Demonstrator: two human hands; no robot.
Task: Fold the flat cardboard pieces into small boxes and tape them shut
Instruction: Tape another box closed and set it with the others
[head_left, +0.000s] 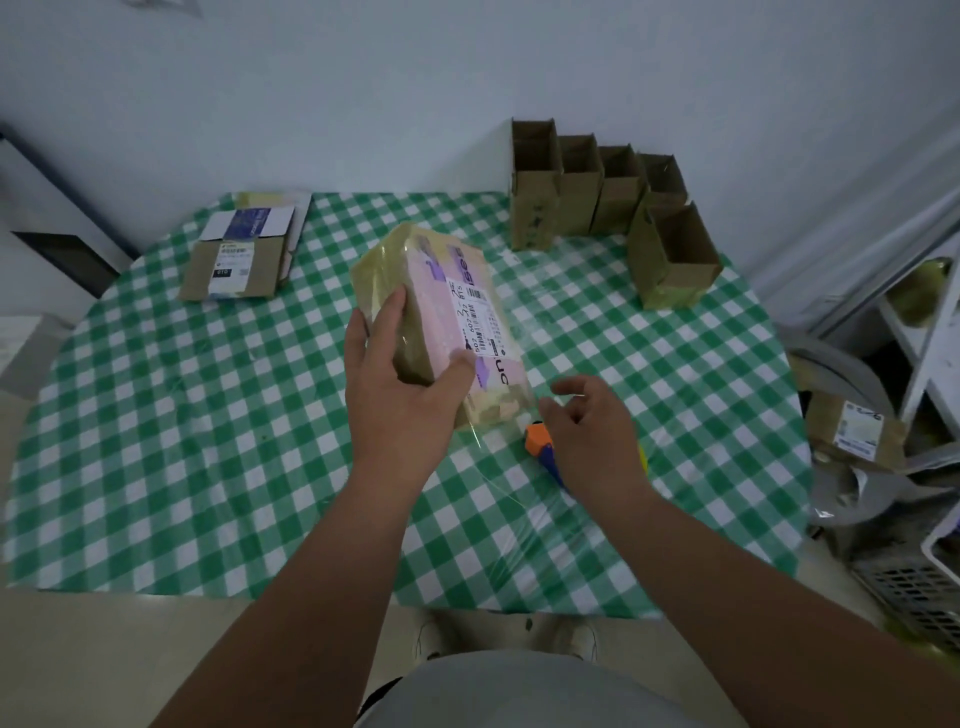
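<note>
The left hand (400, 395) grips the taped box (441, 317), tilted above the counter (208, 467). Just right of it the right hand (592, 431) hovers with loose fingers, holding nothing, over the tape dispenser (543, 447). Open boxes (597, 197) stand far beyond it; flat cardboard (241, 260) lies beyond the left.
</note>
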